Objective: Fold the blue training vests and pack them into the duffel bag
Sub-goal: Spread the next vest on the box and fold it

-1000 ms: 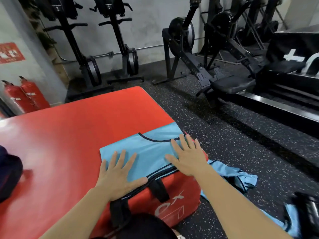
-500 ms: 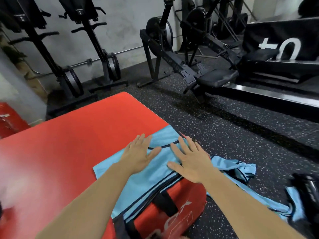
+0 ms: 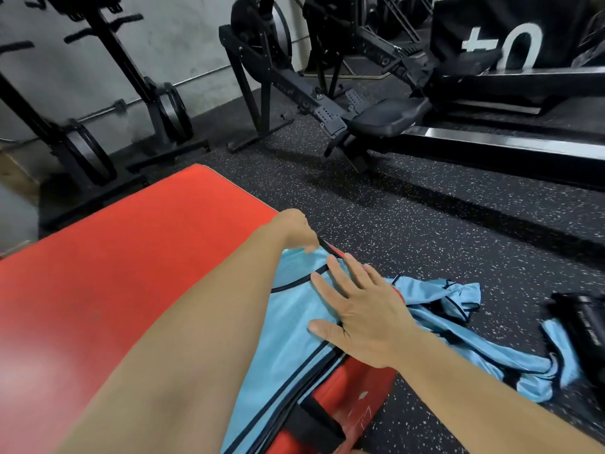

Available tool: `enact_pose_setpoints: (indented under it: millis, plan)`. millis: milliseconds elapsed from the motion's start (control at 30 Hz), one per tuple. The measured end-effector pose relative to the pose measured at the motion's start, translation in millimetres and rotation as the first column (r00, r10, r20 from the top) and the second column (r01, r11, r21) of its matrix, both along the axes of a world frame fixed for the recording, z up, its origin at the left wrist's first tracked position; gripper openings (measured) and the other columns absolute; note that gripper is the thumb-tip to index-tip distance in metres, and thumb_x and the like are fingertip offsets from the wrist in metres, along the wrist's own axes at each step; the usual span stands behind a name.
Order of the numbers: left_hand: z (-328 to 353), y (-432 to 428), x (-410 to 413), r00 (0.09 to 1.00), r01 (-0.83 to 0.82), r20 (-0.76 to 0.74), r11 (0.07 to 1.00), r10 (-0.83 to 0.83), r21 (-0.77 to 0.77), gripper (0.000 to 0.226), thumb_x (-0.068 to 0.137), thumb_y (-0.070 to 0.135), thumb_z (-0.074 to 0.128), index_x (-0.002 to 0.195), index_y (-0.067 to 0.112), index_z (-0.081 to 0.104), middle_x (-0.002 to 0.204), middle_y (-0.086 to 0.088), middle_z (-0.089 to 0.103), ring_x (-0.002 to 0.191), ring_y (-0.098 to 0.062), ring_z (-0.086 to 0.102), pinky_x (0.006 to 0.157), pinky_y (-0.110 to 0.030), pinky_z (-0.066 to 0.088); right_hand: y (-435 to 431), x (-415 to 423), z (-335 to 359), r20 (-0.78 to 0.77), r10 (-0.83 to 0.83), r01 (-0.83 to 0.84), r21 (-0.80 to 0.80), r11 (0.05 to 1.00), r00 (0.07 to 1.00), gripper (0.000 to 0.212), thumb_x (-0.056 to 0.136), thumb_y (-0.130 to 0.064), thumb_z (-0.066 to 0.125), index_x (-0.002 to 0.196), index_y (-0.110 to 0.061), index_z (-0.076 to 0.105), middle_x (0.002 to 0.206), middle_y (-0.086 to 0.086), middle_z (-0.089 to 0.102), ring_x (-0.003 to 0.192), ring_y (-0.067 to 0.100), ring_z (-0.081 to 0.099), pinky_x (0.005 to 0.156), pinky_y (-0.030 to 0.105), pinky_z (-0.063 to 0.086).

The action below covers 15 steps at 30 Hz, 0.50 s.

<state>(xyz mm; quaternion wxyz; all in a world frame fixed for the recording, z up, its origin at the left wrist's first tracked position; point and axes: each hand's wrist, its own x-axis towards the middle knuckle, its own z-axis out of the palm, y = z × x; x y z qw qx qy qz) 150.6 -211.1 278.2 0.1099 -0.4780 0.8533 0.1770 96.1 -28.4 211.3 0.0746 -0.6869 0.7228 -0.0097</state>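
left hand pinches far corner of vest at right edge of red mat, right hand flat, fingers spread, pins it: fold across keeping trim aligned, cloth taut.

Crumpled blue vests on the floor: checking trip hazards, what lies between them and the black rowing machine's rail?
Head view: only bare speckled black floor separates vests and rail.

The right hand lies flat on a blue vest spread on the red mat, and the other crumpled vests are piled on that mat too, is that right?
Not quite. In the head view the crumpled vests lie on the speckled floor beside the red mat, not on it. The rest holds: the right hand lies flat on the blue vest spread on the mat.
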Motion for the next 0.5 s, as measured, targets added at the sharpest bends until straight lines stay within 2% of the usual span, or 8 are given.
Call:
enact_pose_setpoints:
  millis: [67,133,200,233,333,433,500]
  plan:
    - [8.9,-1.8,-2.1,1.0,0.007,0.023,0.999,-0.007,0.038,0.02,0.079,0.009,0.066,0.097,0.004,0.059,0.089,-0.01,0.053,0.077,-0.025,0.047,0.061,-0.027,0.037,-0.5,-0.2,0.4,0.0,0.006,-0.006,0.011,1.0,1.0,0.08,0.086,-0.075,0.002,0.152,-0.034,-0.015,0.16,0.0,-0.023,0.145,0.025,-0.027,0.12,0.042,-0.012]
    - [19.4,-3.9,-0.4,0.993,0.024,0.11,0.996,-0.033,0.086,0.043,0.078,0.012,0.069,0.118,0.003,0.055,0.093,-0.012,0.055,0.076,-0.028,0.049,0.061,-0.027,0.041,-0.5,-0.3,0.6,-0.001,0.014,-0.014,0.012,1.0,1.0,0.081,0.084,-0.075,-0.001,0.151,-0.034,-0.017,0.159,0.0,-0.024,0.145,0.025,-0.028,0.12,0.043,-0.012]
    - [21.1,-10.3,2.4,0.983,0.005,0.18,0.992,-0.028,0.127,0.065,0.074,0.018,0.073,0.133,0.006,0.048,0.11,-0.015,0.058,0.088,-0.034,0.058,0.079,-0.035,0.053,0.3,-0.6,-0.7,0.0,0.017,-0.017,0.008,1.0,1.0,0.082,0.081,-0.076,-0.005,0.151,-0.034,-0.018,0.159,0.0,-0.024,0.145,0.025,-0.029,0.12,0.042,-0.013]
    - [19.1,-14.1,4.0,0.983,-0.002,0.183,0.991,-0.024,0.137,0.068,0.073,0.019,0.075,0.134,0.006,0.048,0.115,-0.016,0.057,0.092,-0.034,0.058,0.086,-0.038,0.052,0.6,-0.3,-0.8,0.0,0.016,-0.016,0.005,1.0,1.0,0.083,0.08,-0.077,-0.006,0.151,-0.034,-0.018,0.159,0.0,-0.024,0.145,0.026,-0.029,0.12,0.042,-0.013]
    - [17.7,-18.2,6.7,0.992,0.023,0.121,0.985,-0.044,0.173,0.041,0.075,0.018,0.075,0.11,0.008,0.056,0.094,-0.013,0.051,0.076,-0.026,0.044,0.07,-0.032,0.041,0.2,-0.2,1.3,-0.001,0.009,-0.009,-0.007,1.0,1.0,0.083,0.082,-0.077,-0.004,0.152,-0.033,-0.016,0.16,0.0,-0.022,0.145,0.026,-0.028,0.12,0.042,-0.013]
    - [19.7,-17.5,11.6,1.0,0.007,-0.003,0.972,-0.007,0.237,0.033,0.077,0.011,0.07,0.108,0.014,0.061,0.099,-0.005,0.05,0.09,-0.027,0.048,0.077,-0.034,0.043,1.1,0.8,3.4,0.033,0.012,-0.012,-0.003,1.0,0.999,0.081,0.084,-0.075,-0.002,0.153,-0.033,-0.012,0.16,-0.002,-0.022,0.146,0.025,-0.026,0.12,0.042,-0.012]
    - [23.1,-15.9,17.7,0.997,0.014,-0.071,0.965,0.005,0.261,0.019,0.067,0.014,0.069,0.079,0.016,0.055,0.081,-0.007,0.039,0.072,-0.024,0.036,0.06,-0.031,0.029,-0.8,-1.4,2.8,0.125,-0.013,0.021,-0.059,0.998,0.992,0.081,0.085,-0.073,0.0,0.155,-0.032,-0.001,0.162,0.0,-0.014,0.149,0.024,-0.014,0.121,0.041,-0.004]
